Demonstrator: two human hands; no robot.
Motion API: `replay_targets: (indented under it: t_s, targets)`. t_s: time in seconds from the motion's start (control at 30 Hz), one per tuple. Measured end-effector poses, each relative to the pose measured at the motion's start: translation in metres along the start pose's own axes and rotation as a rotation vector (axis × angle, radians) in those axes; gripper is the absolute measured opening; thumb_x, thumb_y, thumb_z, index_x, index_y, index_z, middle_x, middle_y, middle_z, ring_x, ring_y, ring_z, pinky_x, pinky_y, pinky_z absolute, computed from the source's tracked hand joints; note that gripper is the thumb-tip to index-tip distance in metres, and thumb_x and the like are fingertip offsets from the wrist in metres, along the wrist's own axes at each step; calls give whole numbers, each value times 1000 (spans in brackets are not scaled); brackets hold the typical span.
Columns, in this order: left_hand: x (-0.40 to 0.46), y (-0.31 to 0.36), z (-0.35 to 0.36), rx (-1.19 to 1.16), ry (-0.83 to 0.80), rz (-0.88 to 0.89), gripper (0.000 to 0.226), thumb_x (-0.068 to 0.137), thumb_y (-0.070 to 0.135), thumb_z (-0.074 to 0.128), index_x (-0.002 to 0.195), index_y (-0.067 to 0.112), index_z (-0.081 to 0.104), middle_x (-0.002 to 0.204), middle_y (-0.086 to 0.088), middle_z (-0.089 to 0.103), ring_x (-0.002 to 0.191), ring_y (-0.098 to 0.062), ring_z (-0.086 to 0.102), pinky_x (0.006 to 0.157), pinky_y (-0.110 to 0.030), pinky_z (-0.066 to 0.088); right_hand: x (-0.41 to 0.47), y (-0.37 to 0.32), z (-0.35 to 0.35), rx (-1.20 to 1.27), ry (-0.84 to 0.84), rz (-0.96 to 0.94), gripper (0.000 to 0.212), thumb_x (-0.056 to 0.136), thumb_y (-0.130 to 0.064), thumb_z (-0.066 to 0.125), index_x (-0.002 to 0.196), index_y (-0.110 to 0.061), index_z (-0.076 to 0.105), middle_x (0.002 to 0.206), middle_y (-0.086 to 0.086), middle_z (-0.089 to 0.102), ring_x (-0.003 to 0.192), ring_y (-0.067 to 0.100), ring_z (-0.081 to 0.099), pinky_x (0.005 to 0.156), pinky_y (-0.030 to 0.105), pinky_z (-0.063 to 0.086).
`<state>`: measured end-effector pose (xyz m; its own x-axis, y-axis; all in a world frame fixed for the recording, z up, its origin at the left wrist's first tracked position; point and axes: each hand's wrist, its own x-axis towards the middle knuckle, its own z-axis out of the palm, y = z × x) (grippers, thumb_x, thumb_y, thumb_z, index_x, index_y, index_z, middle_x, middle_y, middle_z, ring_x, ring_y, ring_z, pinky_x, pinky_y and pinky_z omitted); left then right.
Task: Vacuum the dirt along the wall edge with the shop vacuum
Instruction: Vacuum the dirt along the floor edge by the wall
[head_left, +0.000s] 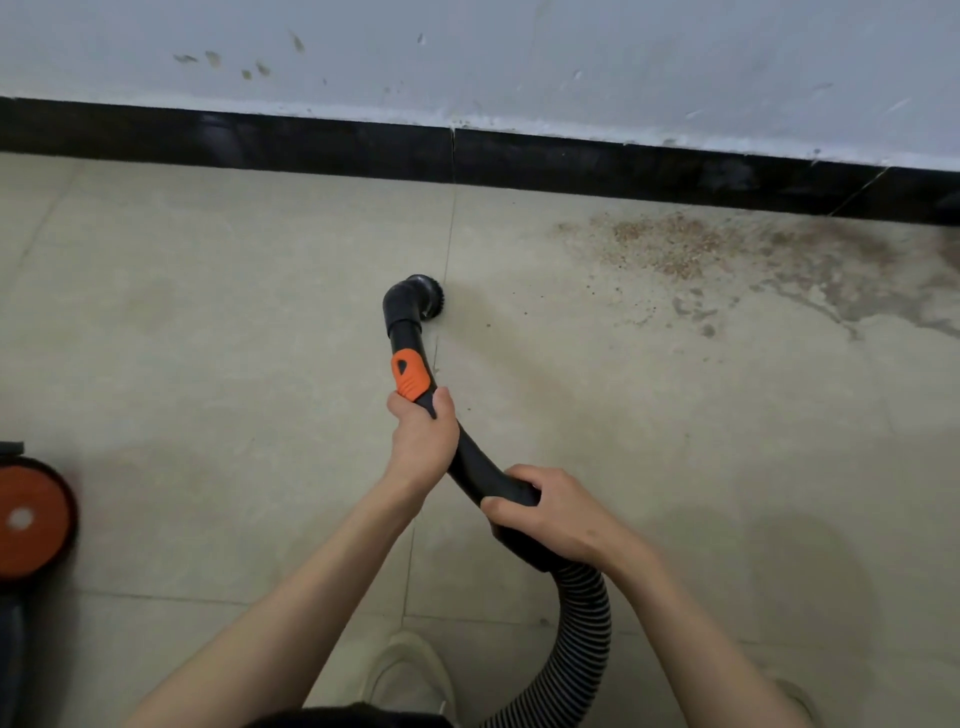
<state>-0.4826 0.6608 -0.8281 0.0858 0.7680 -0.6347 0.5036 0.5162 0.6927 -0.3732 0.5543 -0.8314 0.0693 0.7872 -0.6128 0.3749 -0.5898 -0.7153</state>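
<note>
The black vacuum wand (470, 457) is gripped by both hands: the left hand (423, 434) is curled round it just below the orange slider (410, 374), the right hand (550, 512) is wrapped round its near end, above the ribbed hose (584, 623). The round brush nozzle (423, 300) is held at the tiled floor (208, 338), near centre. The dirt (691, 244) is spread to the far right, along the black baseboard (311, 150). An orange-and-black vacuum body (31, 519) is seen at the left edge.
</note>
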Motion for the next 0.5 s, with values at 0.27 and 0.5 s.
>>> replay_targets:
  t_s: [0.27, 0.5]
  targets:
    - [-2, 27, 47, 181, -208, 122, 47, 100, 38, 33, 132, 6, 20, 109, -13, 55, 91, -26, 54, 81, -34, 46, -23, 23, -12, 218, 221, 74, 14, 86, -32, 65, 78, -21, 63, 68, -8, 66, 62, 5, 61, 60, 20, 48]
    - [-5, 30, 51, 195, -170, 133, 49, 100, 36, 32, 136, 5, 21, 111, -17, 56, 91, -29, 55, 77, -33, 43, -26, 18, -14, 248, 214, 81, 16, 86, -32, 64, 77, -18, 62, 70, -6, 65, 62, 7, 59, 60, 21, 46]
